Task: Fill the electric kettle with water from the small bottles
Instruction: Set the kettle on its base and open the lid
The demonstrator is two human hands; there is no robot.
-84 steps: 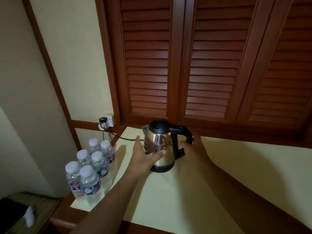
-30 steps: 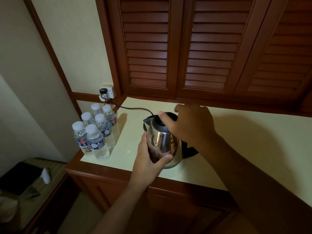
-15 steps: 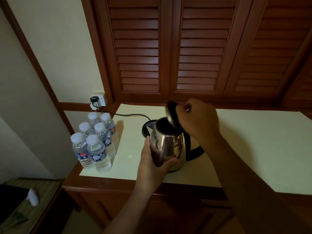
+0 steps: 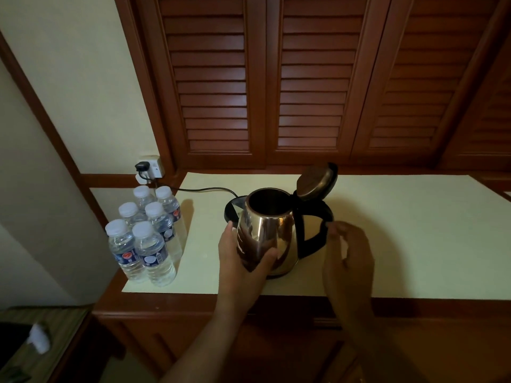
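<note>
A shiny steel electric kettle [image 4: 272,230] with a black handle stands near the front edge of the cream counter [image 4: 401,230]. Its lid [image 4: 316,181] is hinged up and back, and the inside looks dark. My left hand [image 4: 243,258] is wrapped around the lower front of the kettle's body. My right hand [image 4: 348,252] hovers just right of the handle, fingers loosely curled, holding nothing. Several small capped water bottles [image 4: 146,230] stand in a cluster at the counter's left end, apart from both hands.
The black kettle base [image 4: 231,210] sits behind the kettle, its cord [image 4: 204,189] running to a wall socket [image 4: 150,167]. Louvred wooden doors [image 4: 276,78] rise behind the counter. A lower side table [image 4: 33,344] stands at the bottom left.
The lid has swung fully open and my right hand has let go of it and dropped down beside the handle. My left hand keeps its hold on the kettle body.
</note>
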